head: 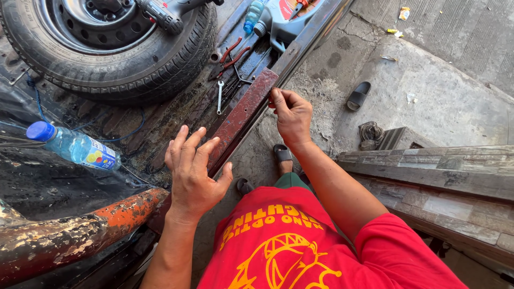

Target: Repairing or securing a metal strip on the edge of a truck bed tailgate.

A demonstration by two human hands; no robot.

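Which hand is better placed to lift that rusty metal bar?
Probably the right hand: its fingers already grip the rusty metal bar at the upper end. The left hand is spread open above it, holding nothing.

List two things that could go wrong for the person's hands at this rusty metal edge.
1. The right hand pinches the rusty bar; its rough edge might cut or scrape the fingers.
2. The left hand hovers open over the bar, with a wrench and pliers lying loose beyond; a jolt could perhaps send tools sliding towards it.
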